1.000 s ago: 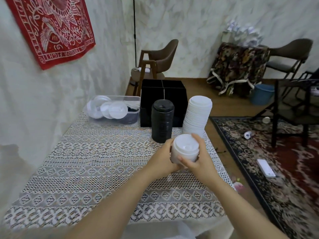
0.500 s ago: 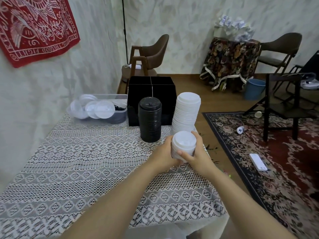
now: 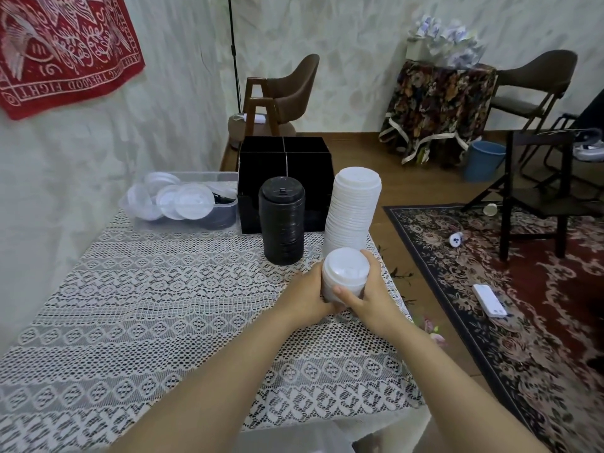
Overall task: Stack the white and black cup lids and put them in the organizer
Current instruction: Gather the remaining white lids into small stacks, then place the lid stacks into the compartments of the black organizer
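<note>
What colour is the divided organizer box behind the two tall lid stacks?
The divided organizer box is glossy black; the head view shows it.

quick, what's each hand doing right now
Left hand: holds the small white lid stack from its left side.
Right hand: holds the same stack, thumb across its front.

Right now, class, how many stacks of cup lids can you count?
3: a black stack on the table, a tall white stack to its right, a short white stack gripped by the left hand and right hand. Loose lids in the bin may hide more.
</note>
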Demonstrator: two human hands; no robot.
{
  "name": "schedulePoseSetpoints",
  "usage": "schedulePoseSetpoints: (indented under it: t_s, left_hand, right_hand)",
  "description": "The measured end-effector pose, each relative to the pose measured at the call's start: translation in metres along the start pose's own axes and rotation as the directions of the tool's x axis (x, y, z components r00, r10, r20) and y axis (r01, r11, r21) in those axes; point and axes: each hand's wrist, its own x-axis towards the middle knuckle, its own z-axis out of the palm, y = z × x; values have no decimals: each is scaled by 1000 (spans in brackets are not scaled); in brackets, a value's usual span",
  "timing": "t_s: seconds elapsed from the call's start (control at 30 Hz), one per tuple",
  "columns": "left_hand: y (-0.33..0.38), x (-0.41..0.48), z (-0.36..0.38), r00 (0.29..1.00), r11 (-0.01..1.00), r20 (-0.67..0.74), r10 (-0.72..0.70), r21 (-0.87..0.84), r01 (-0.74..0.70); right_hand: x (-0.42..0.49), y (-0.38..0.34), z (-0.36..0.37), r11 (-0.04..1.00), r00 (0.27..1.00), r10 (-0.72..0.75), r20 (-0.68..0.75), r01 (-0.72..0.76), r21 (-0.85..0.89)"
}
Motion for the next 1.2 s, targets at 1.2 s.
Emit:
schedulePoseSetpoints:
  t_s: [1.2]
  left_hand:
    - [-115,-88,-167,927,969,-350,-133,151,197]
  right_hand:
    - [46,-95,151,876,946,-283,157,321,-359]
